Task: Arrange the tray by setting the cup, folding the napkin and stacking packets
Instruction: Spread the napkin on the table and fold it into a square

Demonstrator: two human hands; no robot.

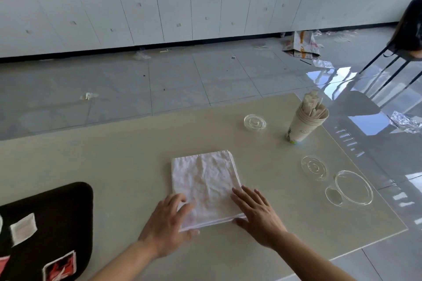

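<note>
A white napkin (205, 182) lies folded into a rectangle on the beige table (114, 157). My left hand (169, 223) rests flat on its near left corner, fingers spread. On the near right corner sits my right hand (255, 212), also flat with the thumb at the napkin's front edge. A black tray (45, 207) at the lower left carries a white packet (22, 228) and a red and white packet (60, 267). A stack of paper cups (304, 124) holding wooden sticks stands at the far right.
Clear plastic lids lie on the table: one (254, 122) left of the cups, one (313, 167) nearer, and a larger lid (353, 187) with a small one (333, 196) by the right edge. Beyond is tiled floor with litter, white cabinets and a seated person (408, 29).
</note>
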